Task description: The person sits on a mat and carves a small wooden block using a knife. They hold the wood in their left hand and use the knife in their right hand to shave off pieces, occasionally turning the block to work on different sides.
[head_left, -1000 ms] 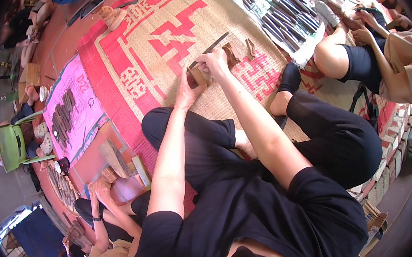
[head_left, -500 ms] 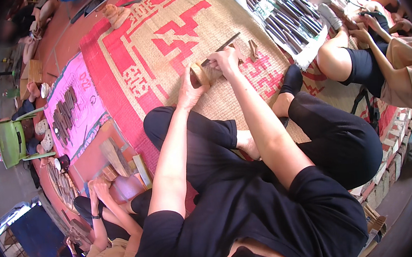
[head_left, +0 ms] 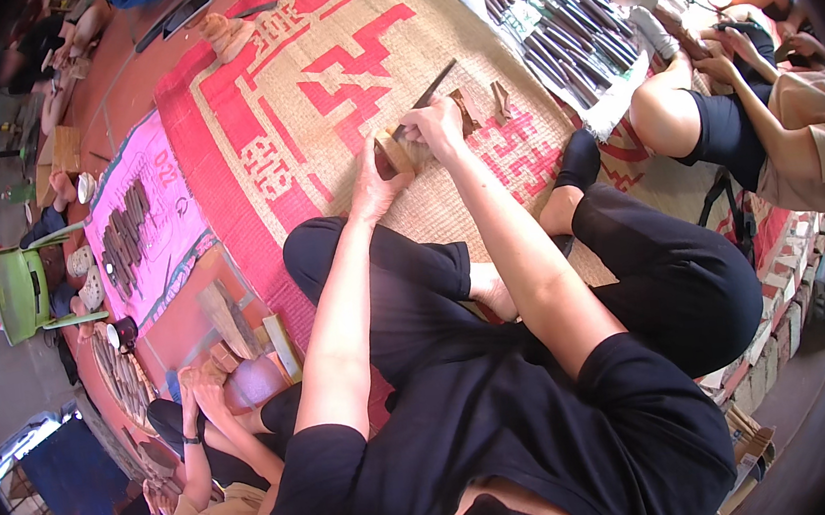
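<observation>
Over the woven mat, my left hand (head_left: 378,189) grips a small pale wooden block (head_left: 399,154), thumb and fingers on its two sides. My right hand (head_left: 437,126) is closed around a long, narrow dark tool (head_left: 440,80), perhaps a file or a chisel. One end of the tool sticks out past my knuckles, away from me. Its other end points at the block; my fingers hide whether they touch. Small brown wooden pieces (head_left: 501,100) lie on the mat just beyond my right hand.
A white cloth at the far right bears rows of dark-handled tools (head_left: 565,30). A carved wooden figure (head_left: 227,38) stands at the mat's far left corner. More tools (head_left: 128,227) lie on a pink sheet (head_left: 159,189). Co-workers sit at my left and right.
My right hand and the tool have shifted left, closer to the block. The block has turned a little in my left hand, and a darker face of it now shows.
</observation>
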`<state>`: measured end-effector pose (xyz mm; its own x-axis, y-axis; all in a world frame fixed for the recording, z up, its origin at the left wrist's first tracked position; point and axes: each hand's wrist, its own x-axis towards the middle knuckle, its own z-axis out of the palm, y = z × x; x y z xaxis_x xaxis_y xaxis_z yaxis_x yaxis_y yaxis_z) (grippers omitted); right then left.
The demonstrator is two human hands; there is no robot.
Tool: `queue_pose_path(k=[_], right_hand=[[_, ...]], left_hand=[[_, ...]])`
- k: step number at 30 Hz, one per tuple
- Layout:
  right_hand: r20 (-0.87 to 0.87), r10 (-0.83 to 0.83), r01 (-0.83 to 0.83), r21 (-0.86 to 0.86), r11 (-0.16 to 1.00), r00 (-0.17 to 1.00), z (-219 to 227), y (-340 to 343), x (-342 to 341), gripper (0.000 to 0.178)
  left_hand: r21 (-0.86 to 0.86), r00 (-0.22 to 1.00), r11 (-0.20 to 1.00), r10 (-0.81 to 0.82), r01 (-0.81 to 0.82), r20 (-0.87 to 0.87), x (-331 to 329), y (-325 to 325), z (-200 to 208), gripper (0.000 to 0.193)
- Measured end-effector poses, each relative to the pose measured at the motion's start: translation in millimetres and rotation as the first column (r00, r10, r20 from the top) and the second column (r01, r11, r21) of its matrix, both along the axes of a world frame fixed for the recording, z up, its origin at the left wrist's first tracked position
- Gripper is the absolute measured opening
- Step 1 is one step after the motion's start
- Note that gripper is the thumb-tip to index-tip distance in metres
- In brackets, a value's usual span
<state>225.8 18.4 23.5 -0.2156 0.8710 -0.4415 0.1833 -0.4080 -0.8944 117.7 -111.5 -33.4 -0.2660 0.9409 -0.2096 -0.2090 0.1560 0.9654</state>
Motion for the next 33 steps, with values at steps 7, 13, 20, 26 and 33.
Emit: queue_pose_path(k=[7, 13, 20, 26, 33], right_hand=[[0.074, 0.098, -0.101, 0.035, 0.994, 0.992, -12.8, 9.0, 11.4, 0.017], [0.043, 0.058, -0.058, 0.0, 0.998, 0.997, -22.9, 9.3, 23.0, 0.016], [-0.017, 0.008, -0.007, 0.036, 0.999, 1.0, -19.8, 0.3, 21.8, 0.015], [-0.368, -0.05, -0.005, -0.148, 0.989, 0.928, 1.1, -7.5, 41.0, 0.01], [-0.424, -0.05, -0.005, -0.127, 0.992, 0.904, 0.4, -22.2, 35.4, 0.01]], left_hand=[[-0.019, 0.97, 0.999, -0.043, 0.04, -0.238, -7.2, 4.1, 2.7, 0.106], [-0.238, 0.997, 0.971, 0.045, -0.028, 0.067, -6.8, 13.2, 28.8, 0.107], [-0.299, 0.995, 0.951, -0.061, 0.081, 0.077, -24.4, 20.0, 23.5, 0.108], [0.03, 0.963, 0.999, 0.03, -0.023, -0.267, -0.8, 14.8, 46.6, 0.11], [0.023, 0.892, 0.999, 0.044, -0.037, -0.451, 0.6, 12.6, 49.3, 0.113]])
